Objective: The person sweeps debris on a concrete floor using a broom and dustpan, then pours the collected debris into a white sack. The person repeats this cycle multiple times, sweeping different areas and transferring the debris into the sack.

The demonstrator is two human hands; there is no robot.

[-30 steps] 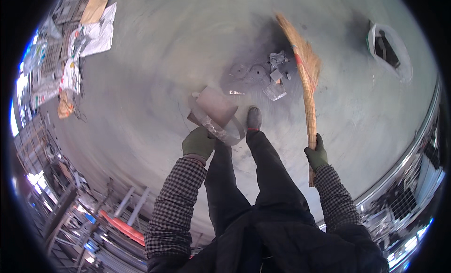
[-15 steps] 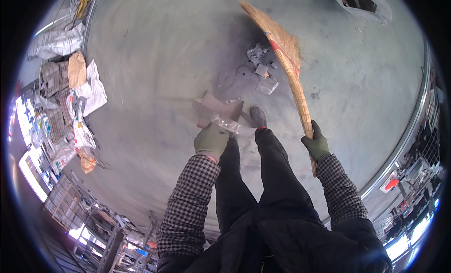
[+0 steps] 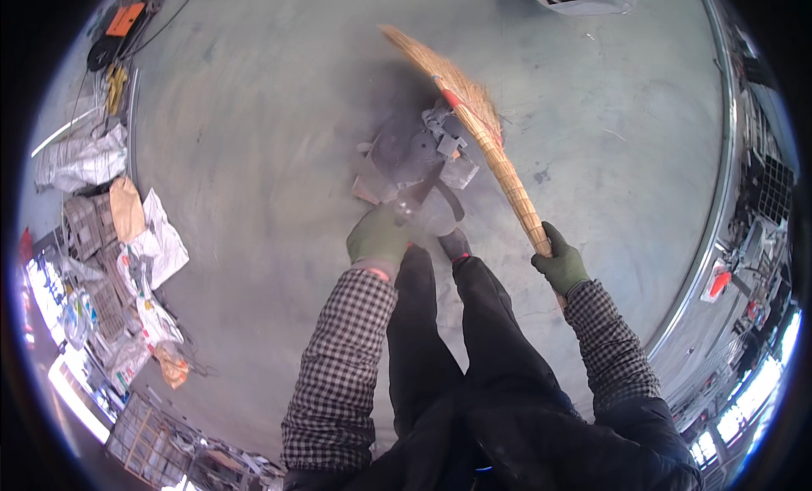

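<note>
My right hand, in a green glove, is wrapped round the handle of a straw broom. The broom slants away to the upper left, its bristles beside a scrap pile. My left hand, also gloved in green, is closed on scrap cardboard and clear plastic, smeared by motion; its fingertips are partly hidden. A dark strip curves beside the plastic. Just beyond lie a round dark grey piece and grey scraps on the floor, near my shoe.
White sacks, a brown sack and plastic crates line the left side. A white bag with a dark opening stands at the far right. A metal rail runs along the right. An orange machine is at the far left.
The cardboard in my left hand has tilted and shifted left, with the plastic spread beside it. The broom and floor scraps appear further left as the view turns. My right hand keeps its grip.
</note>
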